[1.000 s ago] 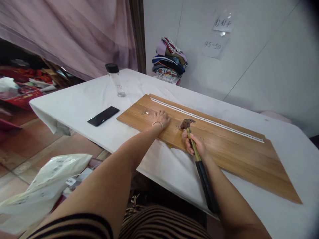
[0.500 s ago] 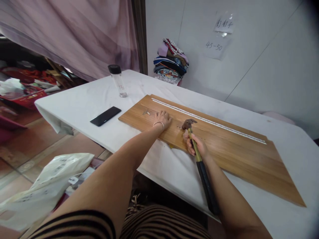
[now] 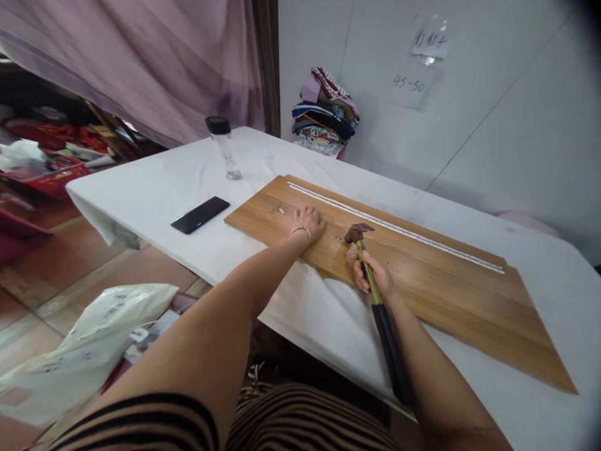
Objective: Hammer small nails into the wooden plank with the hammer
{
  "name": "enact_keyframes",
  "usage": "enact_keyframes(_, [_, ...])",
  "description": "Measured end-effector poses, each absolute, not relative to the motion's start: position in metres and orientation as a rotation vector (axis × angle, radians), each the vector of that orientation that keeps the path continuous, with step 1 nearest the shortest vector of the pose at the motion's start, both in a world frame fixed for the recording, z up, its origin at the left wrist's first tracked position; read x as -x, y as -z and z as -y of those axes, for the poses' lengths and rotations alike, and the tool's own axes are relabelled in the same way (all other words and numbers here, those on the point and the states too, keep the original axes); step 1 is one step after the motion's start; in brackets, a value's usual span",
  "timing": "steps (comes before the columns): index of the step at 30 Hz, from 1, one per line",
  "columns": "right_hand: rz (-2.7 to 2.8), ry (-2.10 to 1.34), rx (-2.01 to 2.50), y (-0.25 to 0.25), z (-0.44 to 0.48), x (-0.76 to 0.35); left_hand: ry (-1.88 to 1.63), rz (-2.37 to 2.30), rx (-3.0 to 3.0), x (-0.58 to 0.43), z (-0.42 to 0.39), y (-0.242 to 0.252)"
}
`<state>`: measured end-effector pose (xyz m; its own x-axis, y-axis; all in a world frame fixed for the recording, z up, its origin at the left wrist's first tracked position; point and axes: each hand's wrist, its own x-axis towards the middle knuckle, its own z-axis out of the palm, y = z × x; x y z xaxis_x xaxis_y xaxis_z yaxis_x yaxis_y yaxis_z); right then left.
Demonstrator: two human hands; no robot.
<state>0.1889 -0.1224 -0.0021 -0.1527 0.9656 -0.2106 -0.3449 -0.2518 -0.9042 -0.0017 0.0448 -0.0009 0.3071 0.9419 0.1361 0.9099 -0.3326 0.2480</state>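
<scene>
A long wooden board (image 3: 451, 294) lies across the table. My left hand (image 3: 308, 223) rests flat on its left part, fingers stretched forward. Beside that hand, to the left, lie several loose nails (image 3: 278, 208). My right hand (image 3: 372, 272) is wrapped round the upper handle of a claw hammer (image 3: 375, 291), close behind its rusty head. The head is over the board, right of my left hand; whether it touches the wood I cannot tell. The black grip points back toward my body. Small dark marks (image 3: 339, 238) show on the wood between my hands.
Two thin white strips (image 3: 399, 227) run along the board's far side. On the white-covered table (image 3: 154, 169) are a black phone (image 3: 200, 215) and a clear bottle (image 3: 226, 150) with a black lid. Folded clothes (image 3: 325, 113) are stacked by the wall. A plastic bag (image 3: 103, 332) lies lower left.
The view has shifted very slightly. My hands, the hammer and the board keep the same places relative to one another.
</scene>
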Motion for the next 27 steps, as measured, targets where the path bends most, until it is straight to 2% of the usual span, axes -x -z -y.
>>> enact_keyframes(27, [0.845,-1.608,1.084,0.0006,0.1257,-0.186,-0.365,-1.748,-2.417,0.0025,-0.0357,-0.0054])
